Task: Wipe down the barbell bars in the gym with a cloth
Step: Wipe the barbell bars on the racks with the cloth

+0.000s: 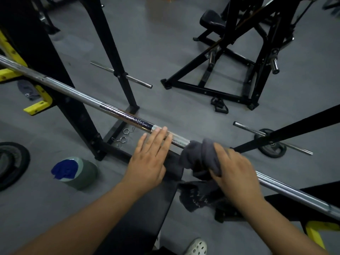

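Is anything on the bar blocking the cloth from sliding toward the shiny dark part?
Yes, the left hand. Its straight fingers lie on the barbell bar just beside the grey cloth that the right hand grips, between the cloth and that glossy section.

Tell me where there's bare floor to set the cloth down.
Widest bare floor lies between the rack upright and the black machine frame. Another patch lies this side of the weight plate and green container. Spring collars crowd the rack base.
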Motion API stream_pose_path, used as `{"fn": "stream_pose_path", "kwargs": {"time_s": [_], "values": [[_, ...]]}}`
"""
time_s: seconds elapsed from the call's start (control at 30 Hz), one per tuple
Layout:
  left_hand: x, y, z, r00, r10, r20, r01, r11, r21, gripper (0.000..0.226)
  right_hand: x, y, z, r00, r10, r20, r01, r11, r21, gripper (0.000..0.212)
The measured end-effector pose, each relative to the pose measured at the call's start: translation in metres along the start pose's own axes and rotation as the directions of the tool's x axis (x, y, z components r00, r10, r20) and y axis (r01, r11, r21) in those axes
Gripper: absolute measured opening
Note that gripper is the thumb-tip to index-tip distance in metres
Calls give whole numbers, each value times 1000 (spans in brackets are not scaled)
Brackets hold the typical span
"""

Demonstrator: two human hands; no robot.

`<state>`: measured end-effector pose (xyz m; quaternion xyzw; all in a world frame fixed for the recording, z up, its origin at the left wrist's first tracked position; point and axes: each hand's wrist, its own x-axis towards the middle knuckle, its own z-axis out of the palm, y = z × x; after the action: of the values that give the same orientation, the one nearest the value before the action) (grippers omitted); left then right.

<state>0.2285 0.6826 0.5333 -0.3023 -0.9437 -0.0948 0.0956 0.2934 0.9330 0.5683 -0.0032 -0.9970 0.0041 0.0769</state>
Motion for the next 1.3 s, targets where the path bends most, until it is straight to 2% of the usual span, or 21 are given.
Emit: {"fn": "stream_pose_path", "kwargs": {"time_s": [0.1,0.17,0.3,0.4,0.47,0.5,0.57,0.6,0.67,0.73,0.8,0.87,0.93,1.0,1.07,1.13,1.23,1.27,1.3], "values": [[4,6,-3,1000,-1,4,1,1000,13,88,17,-16,-5,986,128,108,-119,989,-88,50],[9,13,-2,999,35,16,-35,999,19,87,42,-39,-8,953,188,239,-185,982,-34,39],[24,29,-1,992,115,50,-116,993,33,88,53,-16,-22,913,40,407,-136,968,209,39],[28,39,-2,986,150,66,-154,986,57,88,43,30,-43,746,42,664,-339,883,325,39],[28,42,-1,983,167,71,-172,984,57,88,39,44,-51,675,46,736,-436,830,348,39],[28,43,0,983,170,66,-173,984,51,87,41,42,-53,678,52,733,-416,850,324,40],[29,42,2,984,166,62,-169,984,50,86,48,20,-50,737,70,672,-256,950,181,36],[30,41,3,985,161,58,-164,985,44,87,51,3,-42,805,85,587,-183,977,109,35],[33,41,5,989,142,30,-142,990,-3,86,46,-29,-23,941,94,326,-119,991,59,38],[37,42,4,991,132,15,-132,991,-35,83,30,-34,-10,983,80,167,-91,994,56,57],[41,44,4,988,153,18,-152,988,-17,83,5,-7,0,997,-6,80,4,1000,21,76],[43,46,5,983,180,35,-181,983,13,85,-23,21,2,999,-13,51,15,999,-46,85],[43,48,6,981,190,45,-192,981,38,88,-37,25,1,996,72,52,-65,991,-117,90],[42,50,8,982,185,42,-187,981,45,88,-24,1,2,975,210,67,-196,966,-171,87],[43,52,9,985,171,25,-171,985,17,89,-1,-31,3,948,301,105,-288,950,-121,81],[43,53,7,987,155,28,-155,988,-22,93,10,-43,2,966,234,106,-230,972,-54,85],[42,55,1,975,213,59,-212,977,-23,97,-11,-5,0,997,-54,54,53,999,12,103],[41,57,0,967,248,63,-247,969,-21,96,-24,14,-5,994,-90,67,88,996,29,107],[39,59,-1,959,277,64,-276,961,-24,95,-36,29,-10,995,-56,80,52,997,51,110]]}}
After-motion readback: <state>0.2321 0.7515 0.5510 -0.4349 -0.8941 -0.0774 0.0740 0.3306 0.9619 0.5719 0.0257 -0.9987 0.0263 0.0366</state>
